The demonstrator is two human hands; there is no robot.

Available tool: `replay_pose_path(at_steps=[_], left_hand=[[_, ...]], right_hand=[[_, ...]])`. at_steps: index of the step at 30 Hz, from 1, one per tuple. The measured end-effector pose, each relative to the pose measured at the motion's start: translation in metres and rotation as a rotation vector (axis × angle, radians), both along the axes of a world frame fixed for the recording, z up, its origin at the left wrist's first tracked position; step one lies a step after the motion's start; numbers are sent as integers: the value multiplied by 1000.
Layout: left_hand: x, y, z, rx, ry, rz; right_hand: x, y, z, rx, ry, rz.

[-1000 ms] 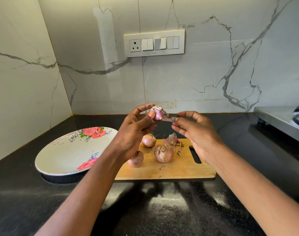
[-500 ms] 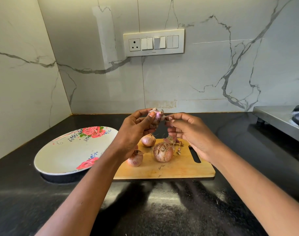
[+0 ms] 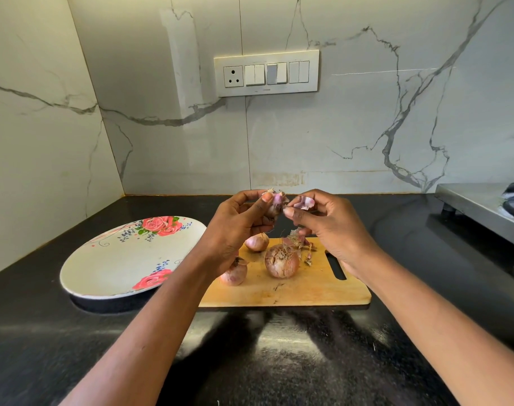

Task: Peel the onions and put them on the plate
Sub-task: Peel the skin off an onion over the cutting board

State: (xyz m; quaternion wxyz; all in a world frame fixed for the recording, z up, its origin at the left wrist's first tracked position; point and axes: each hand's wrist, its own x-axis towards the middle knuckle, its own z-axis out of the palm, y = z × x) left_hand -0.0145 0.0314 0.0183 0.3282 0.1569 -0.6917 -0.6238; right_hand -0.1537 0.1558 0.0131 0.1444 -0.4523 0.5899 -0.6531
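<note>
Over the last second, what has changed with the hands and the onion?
The right hand went back to the onion in the left hand, pinched a new flap of skin and is now peeling it away rightward. The left hand kept its grip. The three onions on the cutting board and the plate stayed put.

Both forearms are reaching forward; the left hand (image 3: 235, 227) and right hand (image 3: 331, 227) are pinching with curled fingers, fingertips nearly meeting.

right hand (image 3: 331, 227) | now pinching torn skin piece (image 3: 304, 203) | off onion (image 3: 274, 204)
</note>
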Motion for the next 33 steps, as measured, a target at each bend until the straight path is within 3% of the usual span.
replay_pose_path(at_steps=[6, 9, 13, 17, 22, 28, 33], left_hand=[[1, -4, 2, 83, 36, 142], [4, -9, 5, 121, 41, 167], [3, -5, 3, 41, 25, 153], [2, 0, 2, -137, -8, 162], [2, 1, 1, -251, -25, 176], [2, 0, 1, -317, -25, 123], [3, 0, 1, -362, -44, 119]], right_hand=[[2, 2, 2, 81, 77, 156], [-3, 5, 3, 119, 134, 101], [-19, 8, -7, 392, 546, -175], [-23, 7, -15, 476, 582, -107], [-20, 5, -10, 395, 606, -150], [-11, 9, 6, -4, 444, -144], [-6, 7, 3, -74, 467, -80]])
